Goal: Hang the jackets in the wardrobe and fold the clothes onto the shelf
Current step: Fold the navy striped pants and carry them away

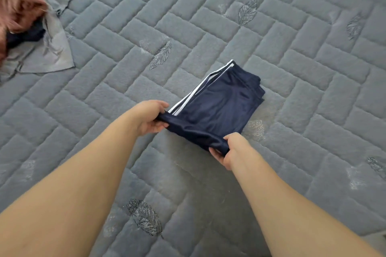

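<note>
Trousers (217,106), navy w/ white side stripes, lie folded small at the middle of the grey quilted bed cover (292,27), far end flat on the quilting, near edge lifted. Left hand (149,118) grips the near-left corner, fingers curled round the fabric; right hand (230,152) pinches the near-right corner, thumb on top. Both hold the same folded edge, so the cloth between them is pulled taut. Probably that's the point: keeps the layers from sliding apart, either for one more fold away from the person or to pick the bundle up whole. Can't tell which.

Fabric looks slick and shiny, so layers may slip if one corner lets go first.

Far left: heap of other clothes, not yet folded. Grey shirt (50,48) spread out, a dark navy item (27,35) tucked in it, something rust-brown and fuzzy (18,4) on top, cut off by the frame edge. Well apart from the trousers, nothing between. Wardrobe and shelf not in view, so the carry route can't be judged. Nothing on the cover blocks the hands.
</note>
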